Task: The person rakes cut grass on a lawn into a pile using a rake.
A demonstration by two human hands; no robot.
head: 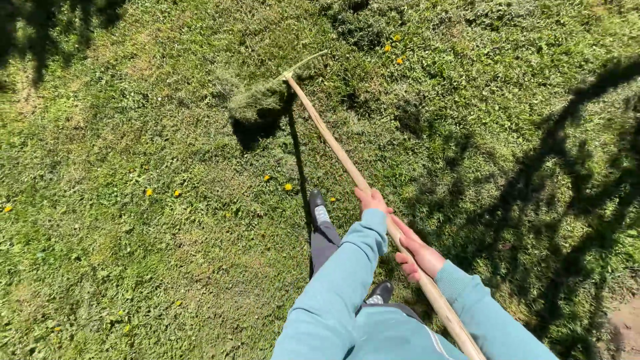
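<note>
I hold a long wooden rake handle that runs from the lower right up to the middle top. My left hand grips the handle farther up. My right hand grips it lower down, fingers wrapped around the wood. Both arms wear light blue sleeves. The rake head rests on the lawn with a clump of cut grass gathered against it.
Mown lawn all around, dotted with small yellow flowers. My black shoes stand on the grass below the handle. Dark branch shadows lie on the right. A bare earth patch shows at the lower right corner.
</note>
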